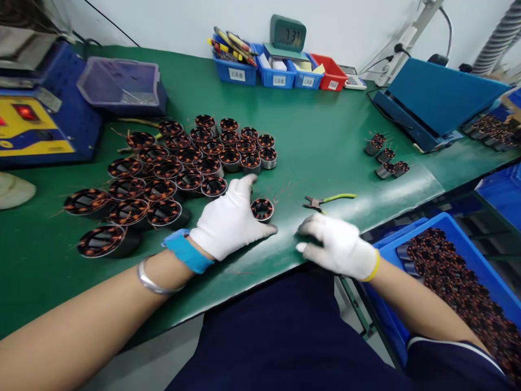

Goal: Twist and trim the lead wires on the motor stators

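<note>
A single motor stator (262, 210), a short metal cylinder with copper windings inside, stands upright on the green bench. My left hand (230, 220), in a white glove with a blue wristband, is spread around its left side, thumb in front and fingers behind. Whether the palm touches the stator I cannot tell. To the right, my right hand (336, 244), also gloved, hovers near the bench's front edge with thumb and curled fingers apart, nothing visible between them. Just beyond it lie side cutters (342, 197) with green-yellow handles, jaws pointing left.
Many stators (189, 156) crowd the bench on the left; several more (385, 156) stand at right. A blue crate (450, 220) full of stators sits low at right. Behind are tool bins (236, 74), a clock (287, 33), a purple tray (120, 87) and a blue-yellow machine (38, 127).
</note>
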`<state>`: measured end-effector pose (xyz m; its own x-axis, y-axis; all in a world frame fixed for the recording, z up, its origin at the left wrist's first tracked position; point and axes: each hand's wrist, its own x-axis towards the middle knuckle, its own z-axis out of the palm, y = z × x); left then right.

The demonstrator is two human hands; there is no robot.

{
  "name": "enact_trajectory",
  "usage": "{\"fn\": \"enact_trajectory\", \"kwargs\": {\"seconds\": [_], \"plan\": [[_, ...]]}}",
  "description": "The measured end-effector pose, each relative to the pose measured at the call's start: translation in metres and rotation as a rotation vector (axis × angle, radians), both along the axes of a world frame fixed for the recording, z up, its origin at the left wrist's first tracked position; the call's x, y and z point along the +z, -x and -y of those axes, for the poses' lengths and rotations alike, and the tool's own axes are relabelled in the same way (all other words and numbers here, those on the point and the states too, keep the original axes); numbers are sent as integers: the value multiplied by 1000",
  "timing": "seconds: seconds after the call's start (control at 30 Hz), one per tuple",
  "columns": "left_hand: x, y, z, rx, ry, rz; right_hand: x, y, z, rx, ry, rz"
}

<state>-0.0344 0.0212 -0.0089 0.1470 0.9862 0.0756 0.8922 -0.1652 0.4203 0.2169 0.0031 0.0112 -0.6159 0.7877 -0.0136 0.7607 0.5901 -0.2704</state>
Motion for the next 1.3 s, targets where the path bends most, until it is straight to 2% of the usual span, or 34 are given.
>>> {"fn": "enact_trajectory", "kwargs": {"seconds": [0.07,0.13,0.27,0.37,0.47,0.57,0.8,1.0,1.13,1.3], "plan": [[1,4,-1,-106,48,84,-8,13,9,42,8,-9],[-1,7,-4,-180,96,141,-8,19,5,-35,34,-28],[-6,3,-8,-128,109,166,5,36,-20,-213,291,-111],[-5,-3,-6,-72,108,152,9,61,-36,-327,360,-109],[-3,-7,-3,-24,99,108,3,78,-44,-266,336,-142],[-3,-9,-2,-5,56,105,-4,76,-45,-199,285,-196],[-3,-12,-3,6,40,110,-12,58,-32,-193,20,-209],[-2,-10,-2,20,74,-3,-24,69,-33,-195,-117,-201],[-3,-7,-2,-18,55,-7,-22,76,-42,-163,-105,-170],[-3,-6,-2,-60,52,-17,-3,65,-34,-224,92,-12]]}}
